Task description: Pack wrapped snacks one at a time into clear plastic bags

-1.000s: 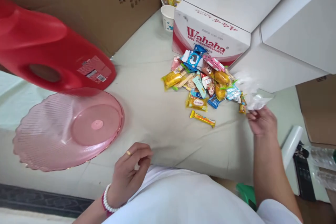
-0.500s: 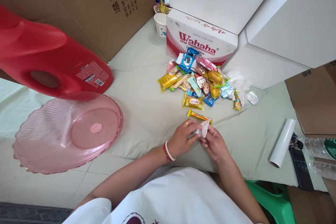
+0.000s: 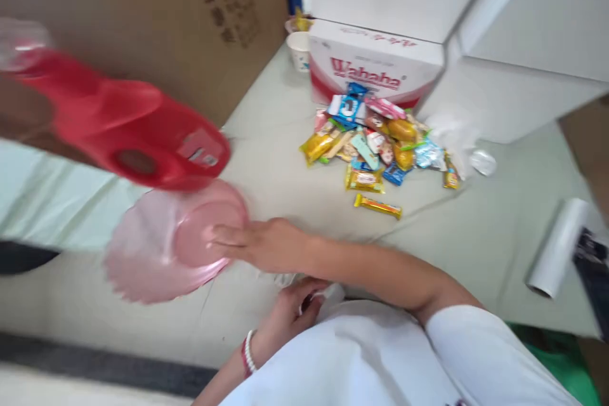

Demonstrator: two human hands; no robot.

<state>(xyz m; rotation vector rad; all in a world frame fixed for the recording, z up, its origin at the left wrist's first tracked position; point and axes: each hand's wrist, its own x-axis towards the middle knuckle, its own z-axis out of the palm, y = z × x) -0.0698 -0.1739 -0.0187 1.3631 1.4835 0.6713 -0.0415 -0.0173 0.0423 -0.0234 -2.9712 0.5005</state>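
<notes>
My right hand (image 3: 266, 246) reaches across to the left. Its blurred fingers are stretched out over the pink scalloped plastic plate (image 3: 143, 266); whether they touch it I cannot tell. Close to my shirt, my left hand (image 3: 290, 314) is closed on a crumpled, translucent plastic wrapper (image 3: 333, 295). A yellow-orange candy bar (image 3: 378, 206) lies apart, in front of a heap of wrapped snacks (image 3: 364, 146). In that heap are yellow, blue, pink and green packets.
Behind the heap stands a white and red Wahaha box (image 3: 375, 70), with paper cups (image 3: 299, 54) beside it. A red jug (image 3: 157, 133) stands behind the plate. Clear crumpled plastic (image 3: 451, 133) and a white roll (image 3: 559, 247) lie to the right.
My hands have parted. The right has swung left to the plate, while the left has drawn down towards my body with the wrapper. The view has turned left.
</notes>
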